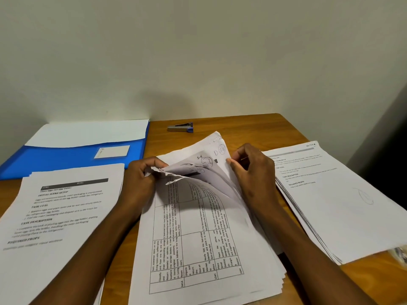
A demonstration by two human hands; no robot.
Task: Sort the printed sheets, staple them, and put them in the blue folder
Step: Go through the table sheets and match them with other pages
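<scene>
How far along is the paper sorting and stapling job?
Early. Two piles, left pile and right pile, already lie sorted. Both hands, left hand and right hand, leaf through the middle stack. The stapler sits untouched, and the blue folder lies open, awaiting these sheets.

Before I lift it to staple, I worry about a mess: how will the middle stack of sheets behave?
The middle stack will likely flop: its lifted top sheets already curve between the left hand and right hand. Its staggered lower edges suggest loose sheets that may slide apart. The torn corner could rip further.
</scene>
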